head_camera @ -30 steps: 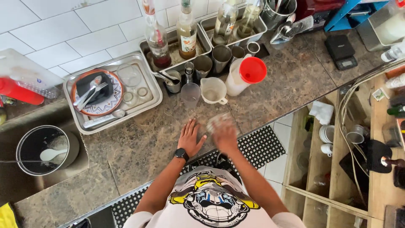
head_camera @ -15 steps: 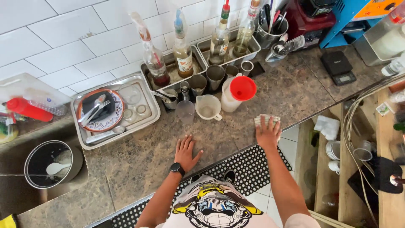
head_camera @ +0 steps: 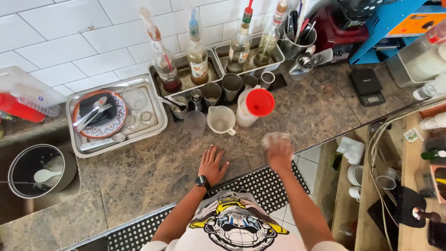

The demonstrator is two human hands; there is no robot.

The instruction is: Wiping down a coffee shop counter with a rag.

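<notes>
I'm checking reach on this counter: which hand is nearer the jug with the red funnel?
Right. The right hand, blurred and holding a cloth-like wad, is just below and right of the jug with the red funnel. The left hand lies flat farther down-left.

Left hand (head_camera: 213,165) is flat on the counter (head_camera: 153,172), right hand (head_camera: 278,149) beside it on a cloth (head_camera: 275,138). Jug (head_camera: 221,120) and funnel (head_camera: 260,102) sit behind them, tray (head_camera: 158,122) off left.
</notes>
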